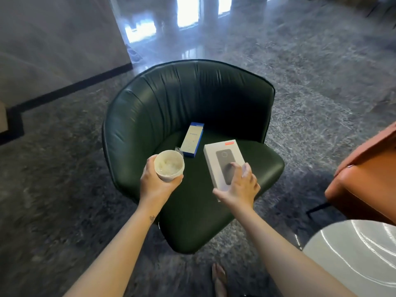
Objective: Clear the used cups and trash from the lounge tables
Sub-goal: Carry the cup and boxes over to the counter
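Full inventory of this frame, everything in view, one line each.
armchair: 1, dark green leather, centre, on the floor
blue box: 1, blue and white, lying on the armchair seat
wrapper: 1, clear, small, on the seat beside the blue box
white box: 1, white with a dark picture, over the seat, in the right hand
cup: 1, white, whitish contents, in the left hand
orange chair: 1, orange-brown, right edge, partly in view
round table: 1, glossy white, bottom right
floor: grey stone, polished
foot: 1, bare, bottom centre
left hand: grips the cup
right hand: grips the white box's near end
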`<state>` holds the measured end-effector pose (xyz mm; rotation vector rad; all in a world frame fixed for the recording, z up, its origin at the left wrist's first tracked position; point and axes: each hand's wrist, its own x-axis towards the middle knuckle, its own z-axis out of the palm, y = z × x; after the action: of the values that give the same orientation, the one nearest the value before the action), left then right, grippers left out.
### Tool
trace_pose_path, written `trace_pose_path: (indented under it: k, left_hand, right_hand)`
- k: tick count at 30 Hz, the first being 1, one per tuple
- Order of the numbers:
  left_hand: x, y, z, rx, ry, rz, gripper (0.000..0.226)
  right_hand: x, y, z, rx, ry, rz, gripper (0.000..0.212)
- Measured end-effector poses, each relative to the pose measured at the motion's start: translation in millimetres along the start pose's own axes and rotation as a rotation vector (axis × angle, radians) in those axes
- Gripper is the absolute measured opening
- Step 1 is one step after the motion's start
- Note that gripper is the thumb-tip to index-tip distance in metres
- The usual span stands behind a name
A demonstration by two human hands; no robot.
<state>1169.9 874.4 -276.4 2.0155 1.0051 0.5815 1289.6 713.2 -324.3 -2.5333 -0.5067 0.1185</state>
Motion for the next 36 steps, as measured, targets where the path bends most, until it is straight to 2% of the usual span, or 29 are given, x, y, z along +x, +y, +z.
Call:
trace_pose_path:
  k: [10,18,23,29,36]
  left_hand:
    - [133.5,-20.5,41.3,0.009,-0.027,-0.04,0.076]
    - [208.9,-83.1,110.2,0.037,-0.023,-0.13,0.077]
    - [235.7,-124.5,152.0,0.034,-0.016,-0.184,0.076]
    - [262.3,-151.7,184.7,-0.021,-0.047,-0.16,0.071]
    - [274.2,-174.4,193.9,-0.002,-0.049,-0.19,0.073]
  right_hand:
    - [134.1,-26.1,75.3,0.029,-0.017,0.005,0.086]
    - [230.8,-27.7,192.8,0.079,-0.157,0.116,0.089]
    - [250.1,-13.5,249.0,0.022,-0.125,0.141,0.093]
    - [251.4,41.0,273.1,-0.101,-0.028,0.427,0.087]
    - [243.0,60.4,296.7,-0.136,-0.131,0.518,0.09]
